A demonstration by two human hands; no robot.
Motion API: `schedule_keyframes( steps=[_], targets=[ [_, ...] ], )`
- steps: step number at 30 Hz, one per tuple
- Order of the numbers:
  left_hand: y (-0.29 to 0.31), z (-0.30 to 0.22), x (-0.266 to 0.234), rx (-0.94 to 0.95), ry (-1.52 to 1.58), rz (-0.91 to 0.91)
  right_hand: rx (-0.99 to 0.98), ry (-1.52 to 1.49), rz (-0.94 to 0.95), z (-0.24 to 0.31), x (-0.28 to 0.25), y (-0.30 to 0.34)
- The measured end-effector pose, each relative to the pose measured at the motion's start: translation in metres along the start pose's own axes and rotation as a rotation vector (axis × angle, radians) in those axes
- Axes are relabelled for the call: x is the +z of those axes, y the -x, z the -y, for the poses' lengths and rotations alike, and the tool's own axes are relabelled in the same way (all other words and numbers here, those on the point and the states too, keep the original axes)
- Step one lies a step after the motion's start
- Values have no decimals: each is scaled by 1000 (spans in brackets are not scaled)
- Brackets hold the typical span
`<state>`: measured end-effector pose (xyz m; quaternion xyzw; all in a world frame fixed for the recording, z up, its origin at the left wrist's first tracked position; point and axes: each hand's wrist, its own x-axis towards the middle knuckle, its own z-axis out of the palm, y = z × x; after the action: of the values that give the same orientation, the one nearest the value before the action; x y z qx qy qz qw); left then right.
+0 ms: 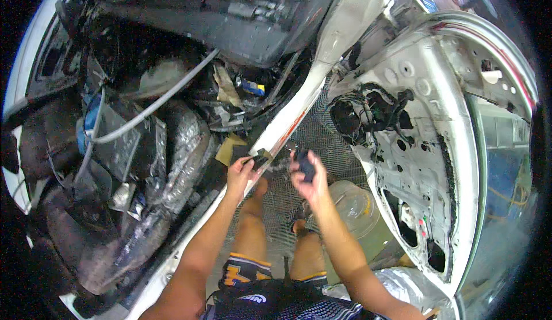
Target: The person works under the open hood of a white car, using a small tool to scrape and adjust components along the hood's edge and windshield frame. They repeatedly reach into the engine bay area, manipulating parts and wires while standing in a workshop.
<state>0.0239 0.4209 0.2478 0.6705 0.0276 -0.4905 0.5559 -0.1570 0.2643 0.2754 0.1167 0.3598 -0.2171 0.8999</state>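
My left hand [239, 177] pinches a small dark flat piece [261, 158] just over the white door sill of a car. To its right, my right hand [312, 184] is closed around a black object [305, 166], dark and roughly oblong; its exact kind does not show. The two hands are a short way apart, above the gap between the car body and its open door. Near the left hand, a tan scrap [230, 149] lies by the inner side of the white sill [299, 110].
At right stands the stripped car door [414, 165], with loose wiring [379, 110] and cut-out holes. A clear round bucket [353, 208] sits beside it. The interior at left holds a plastic-wrapped seat [184, 147], a grey hose [155, 106] and scattered scraps. Textured matting [345, 162] covers the floor.
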Motion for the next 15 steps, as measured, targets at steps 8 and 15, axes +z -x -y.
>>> schedule_keyframes(
  steps=[8,15],
  targets=[
    [-65,-71,75,52,-276,327,-597,413,-379,92,162,-74],
    [-91,-141,194,55,-224,443,-913,1065,-356,50,147,-28]
  ],
)
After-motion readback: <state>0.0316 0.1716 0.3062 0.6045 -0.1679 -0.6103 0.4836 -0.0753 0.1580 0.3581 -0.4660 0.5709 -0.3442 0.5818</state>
